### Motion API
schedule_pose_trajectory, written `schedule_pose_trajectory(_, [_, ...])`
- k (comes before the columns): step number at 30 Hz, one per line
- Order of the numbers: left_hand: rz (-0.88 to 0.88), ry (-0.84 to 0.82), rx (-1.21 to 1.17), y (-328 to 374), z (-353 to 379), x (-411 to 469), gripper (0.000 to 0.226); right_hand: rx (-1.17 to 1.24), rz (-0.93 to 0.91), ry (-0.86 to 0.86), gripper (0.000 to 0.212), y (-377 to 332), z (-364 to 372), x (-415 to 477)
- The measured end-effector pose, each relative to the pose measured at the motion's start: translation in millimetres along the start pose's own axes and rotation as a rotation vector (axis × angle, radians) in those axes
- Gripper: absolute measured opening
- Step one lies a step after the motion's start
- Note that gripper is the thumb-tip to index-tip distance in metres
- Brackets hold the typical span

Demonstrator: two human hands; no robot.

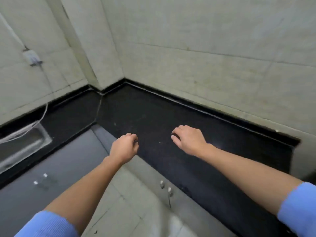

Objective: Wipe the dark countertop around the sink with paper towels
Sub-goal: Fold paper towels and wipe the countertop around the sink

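Note:
The dark speckled countertop (153, 113) runs in an L along two tiled walls. A steel sink (25, 142) is set into it at the far left, only partly in view. My left hand (124, 147) hovers at the counter's front edge with its fingers curled in and nothing visible in it. My right hand (188, 141) rests over the counter to the right, fingers bent down onto the surface, also holding nothing. No paper towel is in view. A few small pale specks (159, 142) lie on the counter between my hands.
A white hose (39, 120) drops from a wall fitting (31, 57) into the sink. Grey cabinet fronts with small knobs (165, 186) stand below the counter. The counter ends at the right (294, 142). Pale floor tiles lie below.

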State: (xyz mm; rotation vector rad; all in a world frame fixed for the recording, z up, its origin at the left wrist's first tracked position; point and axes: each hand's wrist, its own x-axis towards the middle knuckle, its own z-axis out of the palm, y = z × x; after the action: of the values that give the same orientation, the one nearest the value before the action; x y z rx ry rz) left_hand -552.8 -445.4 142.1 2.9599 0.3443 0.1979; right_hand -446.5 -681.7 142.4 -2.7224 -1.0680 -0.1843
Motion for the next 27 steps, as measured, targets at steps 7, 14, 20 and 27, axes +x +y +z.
schedule_pose_trajectory(7, [-0.271,-0.036,-0.006,-147.4,-2.3,-44.3,0.028,0.016,-0.264,-0.105,0.034,-128.3,50.1,97.2])
schedule_pose_trajectory(14, [-0.499,-0.043,0.033,-270.7,-4.8,-46.1,0.029,0.055,-0.442,-0.176,0.035,-220.9,116.3,210.7])
schedule_pose_trajectory(20, [-0.734,-0.031,0.0,-373.1,-24.6,-25.5,0.03,0.083,-0.609,-0.227,0.038,-308.0,154.6,315.0])
schedule_pose_trajectory(27, [-1.007,0.001,-0.076,-462.6,-26.5,-69.7,0.027,0.08,-0.837,-0.334,0.038,-444.1,198.2,388.2])
